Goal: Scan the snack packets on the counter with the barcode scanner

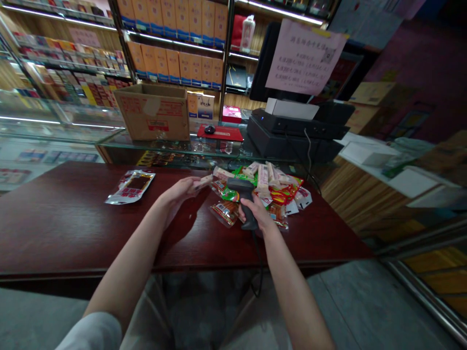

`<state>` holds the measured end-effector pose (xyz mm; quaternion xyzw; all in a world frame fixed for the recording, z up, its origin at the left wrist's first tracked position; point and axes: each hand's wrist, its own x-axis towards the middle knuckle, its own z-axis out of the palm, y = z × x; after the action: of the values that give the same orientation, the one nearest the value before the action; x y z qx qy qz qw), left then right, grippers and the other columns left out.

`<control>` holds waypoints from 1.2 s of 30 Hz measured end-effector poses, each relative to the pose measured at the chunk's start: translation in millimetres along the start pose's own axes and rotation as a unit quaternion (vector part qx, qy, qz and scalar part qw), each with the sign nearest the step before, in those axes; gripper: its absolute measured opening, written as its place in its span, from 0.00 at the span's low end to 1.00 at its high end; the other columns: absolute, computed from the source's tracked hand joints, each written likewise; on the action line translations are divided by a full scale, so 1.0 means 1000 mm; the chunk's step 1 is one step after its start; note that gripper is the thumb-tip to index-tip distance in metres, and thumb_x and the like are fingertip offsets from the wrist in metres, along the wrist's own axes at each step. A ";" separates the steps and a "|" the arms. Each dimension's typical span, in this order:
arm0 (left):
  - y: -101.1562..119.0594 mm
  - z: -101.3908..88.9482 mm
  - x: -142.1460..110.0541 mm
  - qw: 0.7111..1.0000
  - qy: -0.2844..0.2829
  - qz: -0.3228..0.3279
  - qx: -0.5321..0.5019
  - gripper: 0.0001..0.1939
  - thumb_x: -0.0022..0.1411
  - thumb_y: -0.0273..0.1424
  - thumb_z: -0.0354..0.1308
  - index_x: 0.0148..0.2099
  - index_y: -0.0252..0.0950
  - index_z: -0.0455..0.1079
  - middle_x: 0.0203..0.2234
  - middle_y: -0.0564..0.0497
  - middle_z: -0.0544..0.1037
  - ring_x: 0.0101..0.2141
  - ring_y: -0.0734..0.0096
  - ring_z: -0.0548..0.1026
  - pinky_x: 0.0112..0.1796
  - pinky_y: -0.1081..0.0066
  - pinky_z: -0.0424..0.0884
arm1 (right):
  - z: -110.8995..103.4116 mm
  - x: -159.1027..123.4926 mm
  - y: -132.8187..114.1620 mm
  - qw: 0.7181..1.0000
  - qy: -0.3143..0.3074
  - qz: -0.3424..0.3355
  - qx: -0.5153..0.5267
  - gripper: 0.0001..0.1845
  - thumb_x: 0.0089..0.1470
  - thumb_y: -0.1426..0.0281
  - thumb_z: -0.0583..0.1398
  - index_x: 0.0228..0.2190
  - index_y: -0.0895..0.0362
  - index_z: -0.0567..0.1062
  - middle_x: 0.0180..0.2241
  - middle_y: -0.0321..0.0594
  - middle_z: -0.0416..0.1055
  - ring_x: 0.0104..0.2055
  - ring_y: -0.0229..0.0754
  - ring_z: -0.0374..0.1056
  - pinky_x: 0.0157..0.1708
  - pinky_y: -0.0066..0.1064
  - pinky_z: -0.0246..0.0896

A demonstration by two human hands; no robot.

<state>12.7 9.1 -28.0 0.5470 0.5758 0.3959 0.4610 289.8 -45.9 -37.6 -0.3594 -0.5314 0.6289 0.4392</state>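
My left hand [179, 191] is closed on a small pale snack packet [203, 182], held just above the dark red counter [73, 218]. My right hand [255, 212] grips the handle of a grey barcode scanner [243, 194]; the scanner's head points left toward the packet. Right behind the scanner lies a heap of snack packets [270, 187], red, green and white. One flat clear packet [225, 212] lies between my hands. The scanner's cable [258, 262] hangs down over the counter's front edge.
Two flat packets [132, 186] lie apart on the counter's left. Behind is a glass counter [120, 138] with a cardboard box [156, 112], a red mat with a mouse [219, 131] and a black till with a screen and paper notice [297, 124]. Shelves of goods fill the back.
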 end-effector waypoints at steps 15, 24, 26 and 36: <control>-0.043 -0.097 -0.012 0.807 0.245 -0.016 0.537 0.24 0.58 0.37 0.52 0.56 0.36 0.71 0.61 0.25 0.61 0.61 0.20 0.54 0.51 0.28 0.49 | -0.049 0.004 -0.044 0.985 0.137 -0.100 0.021 0.16 0.48 0.59 0.61 0.35 0.52 0.64 0.15 0.28 0.64 0.15 0.35 0.58 0.16 0.27 0.52; 0.023 0.040 0.035 0.840 0.024 0.272 0.469 0.33 0.61 0.34 0.52 0.67 0.32 0.54 0.66 0.37 0.58 0.64 0.55 0.57 0.62 0.55 0.52 | -0.092 0.016 -0.044 0.988 0.141 -0.044 -0.047 0.20 0.43 0.57 0.63 0.33 0.53 0.63 0.14 0.27 0.66 0.13 0.35 0.59 0.14 0.26 0.54; 0.032 0.059 0.049 0.823 0.001 0.273 0.498 0.32 0.60 0.32 0.54 0.66 0.36 0.57 0.64 0.39 0.62 0.65 0.53 0.56 0.63 0.50 0.46 | -0.093 0.015 -0.038 0.989 0.133 -0.045 -0.048 0.19 0.43 0.57 0.63 0.33 0.54 0.64 0.13 0.28 0.66 0.13 0.34 0.59 0.15 0.26 0.54; 0.042 0.024 0.010 0.847 0.047 0.136 0.511 0.18 0.57 0.41 0.57 0.47 0.39 0.74 0.43 0.41 0.78 0.43 0.51 0.77 0.42 0.61 0.70 | -0.085 0.014 -0.029 0.994 0.097 -0.024 -0.055 0.19 0.45 0.57 0.63 0.34 0.53 0.63 0.14 0.27 0.67 0.13 0.34 0.59 0.14 0.25 0.54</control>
<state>47.0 21.5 5.6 0.7590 0.6374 0.1291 0.0303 367.8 -1.6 -23.9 -0.4291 -0.5288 0.5503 0.4832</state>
